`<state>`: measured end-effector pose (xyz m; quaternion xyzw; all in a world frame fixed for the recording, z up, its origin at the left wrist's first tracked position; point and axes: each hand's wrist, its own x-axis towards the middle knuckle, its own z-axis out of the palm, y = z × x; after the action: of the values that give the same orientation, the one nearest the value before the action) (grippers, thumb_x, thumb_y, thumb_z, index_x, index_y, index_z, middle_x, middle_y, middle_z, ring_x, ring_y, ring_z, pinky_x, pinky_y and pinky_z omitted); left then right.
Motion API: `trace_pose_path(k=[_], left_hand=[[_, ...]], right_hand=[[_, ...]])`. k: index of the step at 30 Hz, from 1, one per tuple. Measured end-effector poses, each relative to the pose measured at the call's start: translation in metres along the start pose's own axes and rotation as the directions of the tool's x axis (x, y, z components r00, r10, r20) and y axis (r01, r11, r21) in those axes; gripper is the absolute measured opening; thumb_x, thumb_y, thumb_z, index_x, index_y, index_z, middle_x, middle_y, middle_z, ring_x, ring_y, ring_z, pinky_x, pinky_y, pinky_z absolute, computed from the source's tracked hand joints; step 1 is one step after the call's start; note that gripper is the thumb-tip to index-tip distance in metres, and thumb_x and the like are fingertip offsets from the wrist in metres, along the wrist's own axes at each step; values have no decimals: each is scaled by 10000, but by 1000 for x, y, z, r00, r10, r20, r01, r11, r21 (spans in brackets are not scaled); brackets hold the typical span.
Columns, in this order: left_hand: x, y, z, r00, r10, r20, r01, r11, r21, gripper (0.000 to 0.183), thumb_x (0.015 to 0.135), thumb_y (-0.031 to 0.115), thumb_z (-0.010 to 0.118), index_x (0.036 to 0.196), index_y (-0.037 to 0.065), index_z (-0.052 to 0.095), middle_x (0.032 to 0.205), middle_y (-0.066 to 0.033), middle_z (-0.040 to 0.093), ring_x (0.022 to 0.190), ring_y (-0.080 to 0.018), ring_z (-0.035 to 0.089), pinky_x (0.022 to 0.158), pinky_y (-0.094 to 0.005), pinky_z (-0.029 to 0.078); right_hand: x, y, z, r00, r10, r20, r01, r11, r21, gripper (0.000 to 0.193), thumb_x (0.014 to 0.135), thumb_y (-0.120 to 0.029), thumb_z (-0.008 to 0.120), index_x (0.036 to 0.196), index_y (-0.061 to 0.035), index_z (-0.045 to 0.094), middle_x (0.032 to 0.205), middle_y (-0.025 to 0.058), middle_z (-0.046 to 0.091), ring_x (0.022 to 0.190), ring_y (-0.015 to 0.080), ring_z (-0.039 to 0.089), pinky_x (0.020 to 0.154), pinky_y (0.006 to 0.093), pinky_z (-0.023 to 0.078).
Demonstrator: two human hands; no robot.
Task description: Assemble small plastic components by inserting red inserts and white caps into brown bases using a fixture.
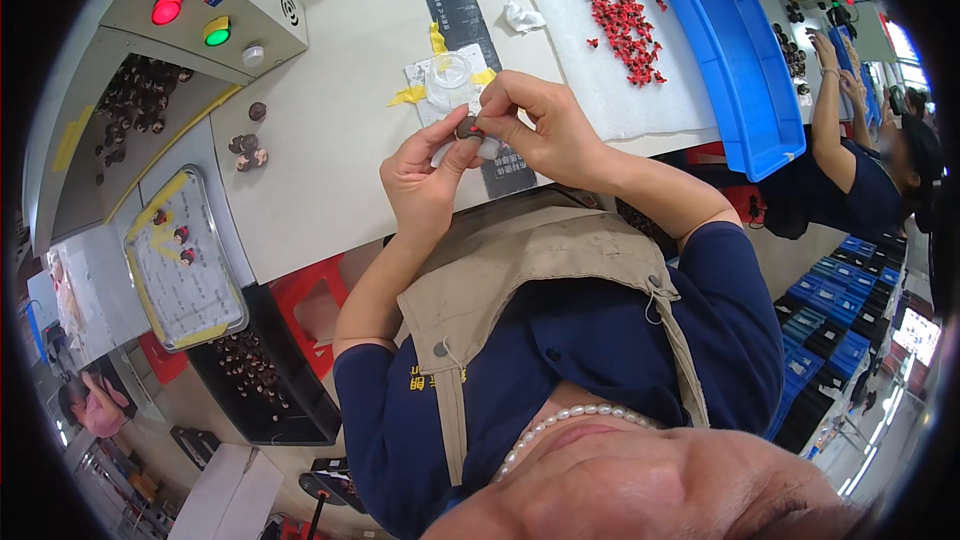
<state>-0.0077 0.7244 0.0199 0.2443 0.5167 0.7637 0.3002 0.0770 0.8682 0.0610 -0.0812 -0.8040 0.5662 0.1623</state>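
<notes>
My left hand (428,172) pinches a small dark brown round piece (464,127) between thumb and fingers, over the table's near edge. From the other side my right hand (545,130) closes its thumb and forefinger on a tiny red piece (476,129), pressed against the brown one. Its exact shape is hidden by my fingertips. Just beyond my hands, a clear round dish (449,70) sits on a white pad held by yellow tape. Many small red-and-black pieces (618,20) lie heaped on a white foam sheet (665,118) to the right.
A blue tray (735,70) stands at the right. To the left are a few loose brown pieces (245,150), a machine housing (190,10) with red and green buttons, and a metal tray (185,290). A black bin (265,370) sits lower left. Another person (850,140) works at far right.
</notes>
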Motion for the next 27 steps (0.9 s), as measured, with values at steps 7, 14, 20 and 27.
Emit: trace_pose_path(k=[7, 14, 20, 27], left_hand=[[3, -6, 4, 998, -52, 37, 51, 999, 4, 324, 848, 60, 625, 1149, -41, 563, 1047, -107, 625, 838, -115, 610, 683, -225, 545], [22, -5, 12, 927, -347, 142, 372, 811, -452, 375, 891, 131, 580, 1232, -5, 501, 1104, -64, 594, 925, -77, 587, 745, -191, 526], [23, -2, 19, 950, -297, 101, 313, 879, -359, 341, 882, 171, 597, 1154, -21, 521, 1075, -97, 593, 949, -165, 589, 795, -272, 499], [6, -3, 18, 977, -209, 50, 213, 908, -362, 238, 887, 103, 566, 1086, -26, 567, 993, -102, 625, 903, -154, 613, 784, -267, 513]], right_hand=[[-1, 7, -6, 998, 42, 51, -42, 999, 5, 52, 836, 19, 582, 816, 4, 536, 799, 40, 556, 747, 95, 502, 654, 235, 416], [4, 20, -16, 991, -35, -130, 52, 989, 135, 93, 840, -59, 603, 929, -31, 602, 927, 70, 555, 820, 116, 530, 688, 235, 431], [1, 21, -13, 938, -322, -129, 286, 928, -241, 308, 707, -82, 723, 992, -38, 614, 1009, 112, 559, 931, 233, 553, 789, 322, 464], [-12, 12, -3, 946, -297, -129, 277, 949, -151, 299, 723, -66, 699, 1007, -54, 611, 992, 115, 563, 971, 262, 549, 838, 335, 451]])
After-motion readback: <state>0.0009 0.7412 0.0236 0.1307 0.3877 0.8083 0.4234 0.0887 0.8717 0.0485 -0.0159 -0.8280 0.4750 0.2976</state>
